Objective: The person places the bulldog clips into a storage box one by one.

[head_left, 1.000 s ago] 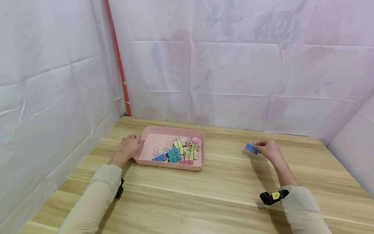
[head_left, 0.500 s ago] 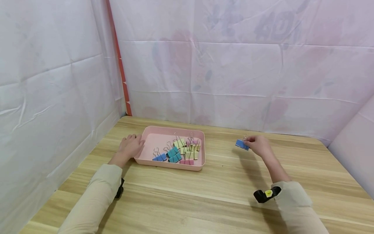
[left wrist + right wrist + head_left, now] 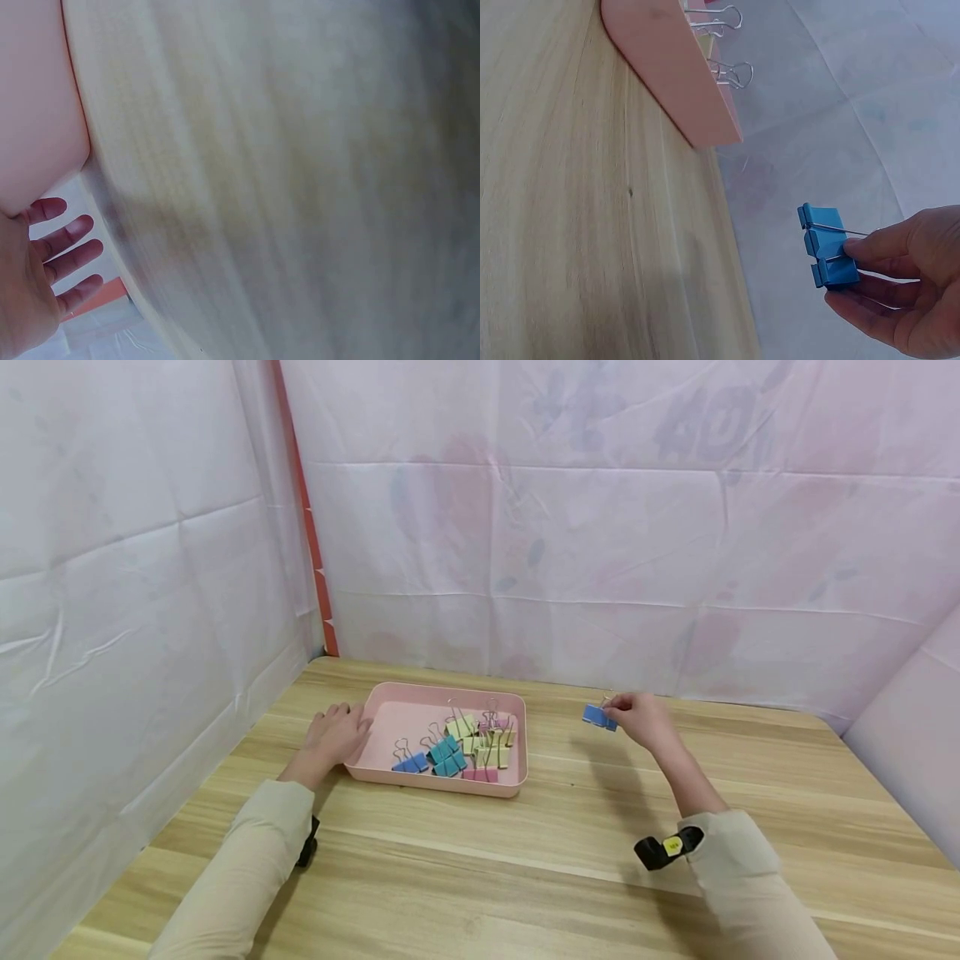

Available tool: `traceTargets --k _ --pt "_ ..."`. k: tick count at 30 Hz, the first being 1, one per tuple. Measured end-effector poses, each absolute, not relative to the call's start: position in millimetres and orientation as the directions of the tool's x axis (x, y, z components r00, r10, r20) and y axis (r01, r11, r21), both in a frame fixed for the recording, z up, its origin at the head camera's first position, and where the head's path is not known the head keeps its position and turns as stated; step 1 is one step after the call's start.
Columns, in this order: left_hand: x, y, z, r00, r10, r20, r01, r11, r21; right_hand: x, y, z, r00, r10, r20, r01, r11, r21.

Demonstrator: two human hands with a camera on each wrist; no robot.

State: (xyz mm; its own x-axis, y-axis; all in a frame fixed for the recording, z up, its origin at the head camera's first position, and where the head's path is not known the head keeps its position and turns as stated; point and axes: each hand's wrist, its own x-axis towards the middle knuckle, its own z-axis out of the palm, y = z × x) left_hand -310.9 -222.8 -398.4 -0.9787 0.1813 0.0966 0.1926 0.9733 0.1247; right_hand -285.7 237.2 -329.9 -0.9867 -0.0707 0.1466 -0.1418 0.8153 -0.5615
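A blue binder clip (image 3: 829,244) is pinched between the thumb and fingers of my right hand (image 3: 643,723), held above the table to the right of the tray. My left hand (image 3: 335,737) touches the left side of the pink tray (image 3: 405,693), its fingers loosely extended in the left wrist view. Inside the tray lie a blue binder clip (image 3: 410,764), teal binder clips (image 3: 448,763), several yellow binder clips (image 3: 492,757) and pink binder clips (image 3: 480,774), mostly in the right half, wire handles up.
The wooden table (image 3: 465,877) runs to white printed curtains (image 3: 600,552) at the back and sides. A red strip (image 3: 311,539) hangs at the back left corner. A black wrist camera (image 3: 667,847) is worn on the right wrist.
My right hand has carried the blue binder clip leftward and slightly farther back, closer to the tray. The left hand and the tray stay where they were.
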Motion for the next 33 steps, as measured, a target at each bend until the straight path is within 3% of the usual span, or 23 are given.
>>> traceTargets --k 33 --pt "-308.2 -220.3 -393.1 -0.982 0.18 0.063 0.187 0.973 0.132 -297.2 168.8 -313.1 -0.958 -0.174 0.229 -0.27 0.818 -0.509"
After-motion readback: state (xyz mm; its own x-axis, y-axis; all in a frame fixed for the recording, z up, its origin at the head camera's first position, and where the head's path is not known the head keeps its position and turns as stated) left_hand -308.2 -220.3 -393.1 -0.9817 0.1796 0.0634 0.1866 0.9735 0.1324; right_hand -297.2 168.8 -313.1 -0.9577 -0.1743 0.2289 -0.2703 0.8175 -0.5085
